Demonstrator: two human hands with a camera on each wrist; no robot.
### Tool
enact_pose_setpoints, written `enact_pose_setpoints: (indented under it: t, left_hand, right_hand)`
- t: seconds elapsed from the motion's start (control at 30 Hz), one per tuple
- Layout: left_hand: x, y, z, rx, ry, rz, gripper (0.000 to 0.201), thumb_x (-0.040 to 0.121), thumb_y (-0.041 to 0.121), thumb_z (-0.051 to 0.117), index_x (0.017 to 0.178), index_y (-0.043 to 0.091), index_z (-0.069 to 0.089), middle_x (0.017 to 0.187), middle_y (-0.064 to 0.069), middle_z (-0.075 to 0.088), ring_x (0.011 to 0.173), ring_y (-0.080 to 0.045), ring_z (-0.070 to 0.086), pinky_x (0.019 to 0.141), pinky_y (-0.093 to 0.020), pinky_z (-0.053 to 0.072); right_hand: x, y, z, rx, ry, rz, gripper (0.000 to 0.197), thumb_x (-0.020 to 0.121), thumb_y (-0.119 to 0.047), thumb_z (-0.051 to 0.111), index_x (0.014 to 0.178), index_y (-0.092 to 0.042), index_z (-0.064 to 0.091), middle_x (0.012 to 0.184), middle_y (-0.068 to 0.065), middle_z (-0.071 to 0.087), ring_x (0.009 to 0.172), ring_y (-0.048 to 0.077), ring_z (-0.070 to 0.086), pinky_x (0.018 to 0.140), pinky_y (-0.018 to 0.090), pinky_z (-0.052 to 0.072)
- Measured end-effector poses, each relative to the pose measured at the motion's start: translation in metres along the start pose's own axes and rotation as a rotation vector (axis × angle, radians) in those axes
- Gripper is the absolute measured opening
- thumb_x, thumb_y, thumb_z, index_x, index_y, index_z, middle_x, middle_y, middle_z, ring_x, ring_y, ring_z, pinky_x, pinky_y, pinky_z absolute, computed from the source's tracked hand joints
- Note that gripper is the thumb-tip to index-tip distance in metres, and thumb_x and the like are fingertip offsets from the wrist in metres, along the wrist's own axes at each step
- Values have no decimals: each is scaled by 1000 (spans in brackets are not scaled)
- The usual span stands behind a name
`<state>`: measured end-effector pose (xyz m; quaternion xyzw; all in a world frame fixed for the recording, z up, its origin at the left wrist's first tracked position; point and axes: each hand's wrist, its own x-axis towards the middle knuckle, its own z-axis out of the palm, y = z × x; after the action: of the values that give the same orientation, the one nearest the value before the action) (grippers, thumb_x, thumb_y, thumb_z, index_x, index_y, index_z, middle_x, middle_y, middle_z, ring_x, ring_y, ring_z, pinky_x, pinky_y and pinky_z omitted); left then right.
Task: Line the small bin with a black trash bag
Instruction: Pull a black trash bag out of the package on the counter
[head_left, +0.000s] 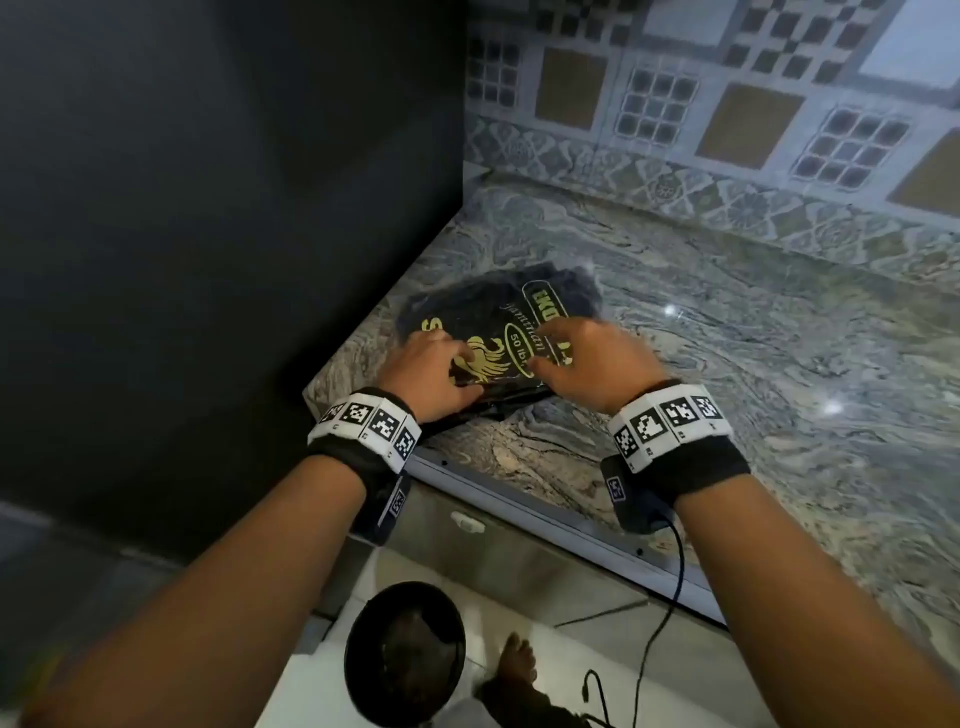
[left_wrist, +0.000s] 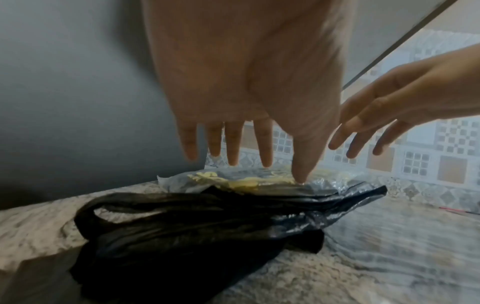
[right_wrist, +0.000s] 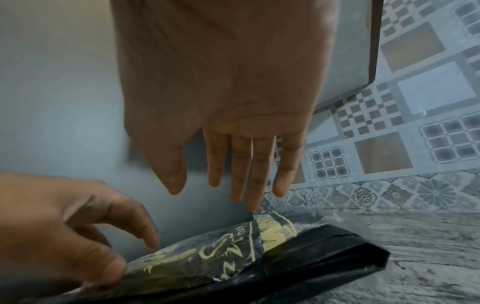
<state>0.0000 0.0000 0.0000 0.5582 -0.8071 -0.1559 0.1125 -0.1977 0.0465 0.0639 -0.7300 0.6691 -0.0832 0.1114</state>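
Observation:
A clear pack of black trash bags (head_left: 498, 322) with yellow print lies on the marble counter (head_left: 753, 374) near its left corner. My left hand (head_left: 441, 364) rests on the pack's near left part. In the left wrist view its fingers (left_wrist: 263, 148) are straight and the thumb tip touches the wrapper (left_wrist: 259, 181). Black bag plastic (left_wrist: 194, 226) spills from the pack's near end. My right hand (head_left: 576, 353) hovers over the pack's right part, fingers (right_wrist: 239, 181) straight, holding nothing. The small black bin (head_left: 350, 654) stands on the floor below the counter edge.
A tall dark panel (head_left: 208, 208) rises against the counter's left side, close to the pack. Patterned wall tiles (head_left: 727, 104) back the counter. A black cable (head_left: 670, 597) hangs from my right wrist toward the floor. A bare foot (head_left: 519, 665) stands beside the bin.

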Motion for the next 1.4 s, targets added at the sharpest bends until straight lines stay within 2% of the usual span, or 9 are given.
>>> enact_pose_setpoints:
  t: [0.2, 0.3, 0.43, 0.7, 0.87, 1.03, 1.2, 1.33, 1.4]
  left_hand:
    - [9, -5, 12, 83, 76, 7, 23, 82, 34, 61, 99, 21, 70, 114, -3, 64, 109, -25, 54, 90, -40, 45]
    - [10, -6, 11, -29, 162, -11, 19, 85, 28, 58, 93, 18, 72, 109, -3, 67, 102, -25, 59, 84, -38, 47]
    - [15, -12, -1, -322, 198, -91, 17, 83, 27, 63, 90, 17, 74, 103, -4, 69, 97, -21, 62, 88, -39, 50]
    - [23, -15, -26, -395, 157, -115, 14, 81, 26, 67, 88, 18, 76, 105, -5, 69, 97, -17, 62, 89, -36, 51]
    - [24, -16, -29, -389, 164, -124, 16, 81, 28, 67, 89, 18, 75, 106, -4, 69, 98, -14, 62, 90, -33, 50]
    - [20, -16, -29, -405, 158, -109, 16, 81, 27, 68, 92, 16, 75, 107, -5, 69, 98, -12, 63, 87, -25, 48]
    - [1, -19, -45, -446, 116, -161, 21, 83, 32, 65, 98, 19, 73, 106, 1, 68, 101, -10, 61, 89, -24, 47]
    - [-41, -30, -54, -598, 224, -302, 28, 88, 34, 58, 107, 17, 68, 104, 5, 67, 92, 4, 58, 73, 0, 41]
    - [-65, -35, -50, -684, 271, -420, 34, 88, 43, 54, 111, 21, 66, 106, 8, 66, 97, 4, 58, 78, -7, 42]
  right_hand:
    - [8, 12, 8, 33, -30, -10, 44, 85, -50, 53, 125, -31, 54, 123, 0, 65, 102, 23, 64, 77, 31, 45]
    - [9, 16, 12, 51, -5, -47, 40, 84, -49, 53, 120, -32, 56, 116, -1, 68, 96, 22, 66, 72, 29, 48]
    - [2, -6, 19, 98, -5, -185, 36, 85, -41, 56, 119, -30, 58, 113, -2, 68, 95, 18, 65, 78, 38, 57]
    - [20, -65, 86, -147, -151, -362, 61, 79, -44, 61, 132, -18, 46, 130, 8, 52, 120, 29, 47, 92, 46, 41]
    - [33, -66, 104, -203, -59, -355, 27, 82, -22, 60, 107, -14, 65, 109, 11, 63, 105, 31, 54, 83, 44, 44]
    - [33, -60, 99, -129, 25, -394, 8, 77, -15, 67, 82, -14, 72, 80, 7, 69, 79, 31, 64, 66, 38, 49]
    - [22, -55, 76, 13, 32, -442, 20, 89, -23, 52, 98, -16, 68, 93, 5, 69, 87, 25, 61, 69, 35, 48]
    - [14, -53, 62, 69, 20, -476, 20, 90, -25, 52, 103, -19, 66, 95, 2, 68, 87, 22, 61, 71, 35, 53]
    - [9, -52, 60, 81, 38, -493, 19, 89, -25, 54, 103, -20, 67, 95, 0, 68, 87, 20, 62, 67, 28, 48]
